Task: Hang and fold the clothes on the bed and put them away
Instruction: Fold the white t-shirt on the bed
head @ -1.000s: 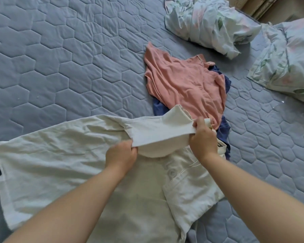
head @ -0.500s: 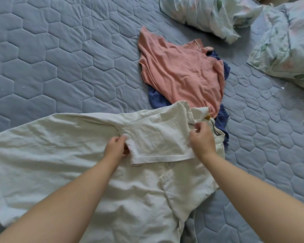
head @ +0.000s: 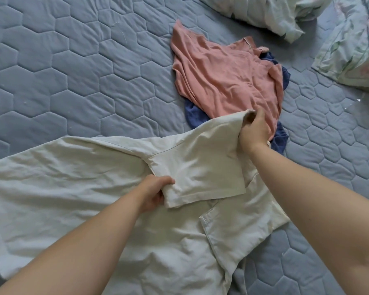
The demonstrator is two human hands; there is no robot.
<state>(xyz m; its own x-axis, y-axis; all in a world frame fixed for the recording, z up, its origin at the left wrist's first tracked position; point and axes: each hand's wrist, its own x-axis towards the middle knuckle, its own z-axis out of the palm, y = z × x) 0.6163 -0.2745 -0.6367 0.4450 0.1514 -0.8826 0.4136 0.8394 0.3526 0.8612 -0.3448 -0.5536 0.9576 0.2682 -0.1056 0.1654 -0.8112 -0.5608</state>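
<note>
a person is folding in a sleeve (head: 200, 167) of a white shirt (head: 83, 184) on the bed (head: 73, 71), with the job looking barely begun.
the left hand (head: 156, 193) is gripping the sleeve's cuff corner and the right hand (head: 254, 133) is pinching its far edge, over the shirt lying spread flat; a pink top (head: 226, 77) and a blue garment (head: 195, 112) are waiting unfolded just beyond.

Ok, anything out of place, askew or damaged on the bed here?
Nothing looks damaged or spilled. The pink top lies crumpled over a blue garment, both unfolded, just beyond the cream shirt that is being folded. The floral bedding is bunched up at the top right.
</note>
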